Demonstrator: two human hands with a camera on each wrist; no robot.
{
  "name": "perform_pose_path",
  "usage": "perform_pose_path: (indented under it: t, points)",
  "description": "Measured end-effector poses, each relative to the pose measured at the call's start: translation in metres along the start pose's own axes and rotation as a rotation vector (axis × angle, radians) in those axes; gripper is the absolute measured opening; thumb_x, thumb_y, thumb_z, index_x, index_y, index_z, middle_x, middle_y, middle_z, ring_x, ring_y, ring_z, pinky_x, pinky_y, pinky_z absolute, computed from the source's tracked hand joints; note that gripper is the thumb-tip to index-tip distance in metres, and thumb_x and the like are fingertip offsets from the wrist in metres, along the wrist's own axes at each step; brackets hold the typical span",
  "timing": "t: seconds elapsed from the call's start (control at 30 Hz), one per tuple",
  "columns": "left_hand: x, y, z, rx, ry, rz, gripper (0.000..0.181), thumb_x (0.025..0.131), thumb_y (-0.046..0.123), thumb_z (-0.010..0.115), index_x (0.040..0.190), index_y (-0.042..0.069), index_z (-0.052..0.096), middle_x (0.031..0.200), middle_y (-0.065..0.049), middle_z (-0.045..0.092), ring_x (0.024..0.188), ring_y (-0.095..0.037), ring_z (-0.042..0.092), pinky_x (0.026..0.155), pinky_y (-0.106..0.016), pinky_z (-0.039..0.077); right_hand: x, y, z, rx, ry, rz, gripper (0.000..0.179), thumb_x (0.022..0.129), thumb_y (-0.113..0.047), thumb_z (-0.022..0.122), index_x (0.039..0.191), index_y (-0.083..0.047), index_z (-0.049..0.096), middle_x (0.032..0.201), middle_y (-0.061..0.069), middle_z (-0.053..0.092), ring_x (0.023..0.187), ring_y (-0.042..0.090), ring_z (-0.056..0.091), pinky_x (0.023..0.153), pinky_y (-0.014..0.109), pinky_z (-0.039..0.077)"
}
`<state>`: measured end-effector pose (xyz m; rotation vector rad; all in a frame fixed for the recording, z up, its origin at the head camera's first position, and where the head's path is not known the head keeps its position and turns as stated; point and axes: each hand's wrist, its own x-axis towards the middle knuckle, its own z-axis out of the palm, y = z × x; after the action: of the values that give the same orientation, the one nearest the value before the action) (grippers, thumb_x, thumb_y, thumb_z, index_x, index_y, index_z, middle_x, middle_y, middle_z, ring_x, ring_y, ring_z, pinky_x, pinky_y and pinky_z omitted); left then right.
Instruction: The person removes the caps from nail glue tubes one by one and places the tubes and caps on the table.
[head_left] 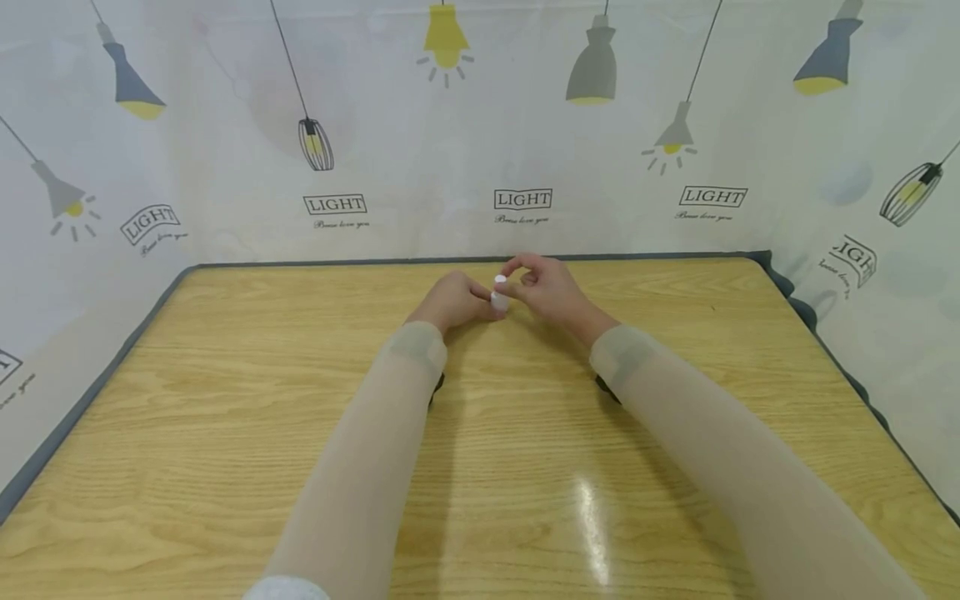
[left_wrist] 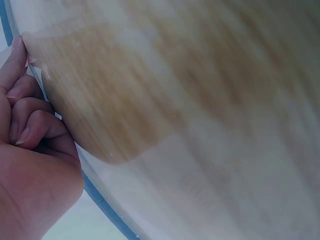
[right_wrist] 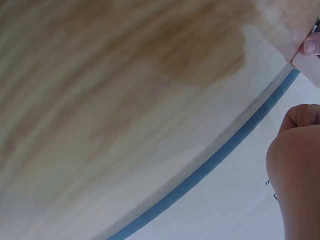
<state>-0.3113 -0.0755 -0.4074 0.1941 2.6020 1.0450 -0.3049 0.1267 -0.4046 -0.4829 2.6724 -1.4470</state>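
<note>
Pale beige sleeves [head_left: 352,467] end in cuffs [head_left: 603,350], each showing a greyish patch [head_left: 417,342]. Small black pieces [head_left: 608,390] protrude beneath. White material [head_left: 285,589] shows at the left sleeve's near end.

Toward the far edge of the table [head_left: 510,467], the bottle [head_left: 499,302] sits upright between the left hand [head_left: 455,300] and the right hand [head_left: 555,292]. The wall [head_left: 435,167] runs behind the table and along both sides.
</note>
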Motion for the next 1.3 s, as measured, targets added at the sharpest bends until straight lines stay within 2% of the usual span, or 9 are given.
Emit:
perform_pose_path:
  t: [0.47,0.8,0.97,1.3]
  points:
    - [-0.0002,0.0021,-0.0002,-0.021,-0.007,-0.014,0.032,0.089,0.036,0.089,0.115,0.019,0.084,0.135,0.000,0.075,0.128,-0.021,0.061,0.121,-0.045,0.044,-0.0003,0.0011,-0.0013,0.008,-0.015,-0.075,0.031,0.104,-0.026,0.072,0.129,-0.009,0.076,0.052,-0.009,0.034,0.048,0.011,0.028,0.048,0.024,0.026]
    - [-0.0005,0.0019,0.0000,-0.028,-0.008,-0.018,0.033,0.089,0.037,0.089,0.116,0.018,0.084,0.135,0.000,0.075,0.130,-0.022,0.061,0.121,-0.045,0.044,-0.0016,0.0003,-0.0022,0.024,-0.037,-0.085,0.034,0.104,-0.024,0.072,0.135,-0.012,0.074,0.051,-0.009,0.034,0.048,0.010,0.027,0.047,0.024,0.027]
    - [-0.0007,0.0021,-0.0006,-0.010,-0.009,-0.012,0.034,0.090,0.040,0.087,0.117,0.019,0.083,0.139,-0.001,0.073,0.133,-0.023,0.060,0.122,-0.045,0.044,-0.0004,-0.0007,-0.0023,0.011,-0.046,-0.055,0.040,0.100,-0.031,0.077,0.135,-0.013,0.071,0.053,-0.010,0.030,0.048,0.010,0.025,0.049,0.025,0.026]
    - [0.0005,0.0014,-0.0003,-0.002,-0.007,-0.011,0.035,0.090,0.039,0.087,0.118,0.018,0.083,0.137,-0.001,0.074,0.132,-0.023,0.061,0.121,-0.045,0.044,0.0018,-0.0007,-0.0018,-0.002,-0.044,0.038,0.032,0.099,-0.037,0.078,0.120,-0.014,0.068,0.053,-0.008,0.036,0.047,0.011,0.031,0.048,0.025,0.028]
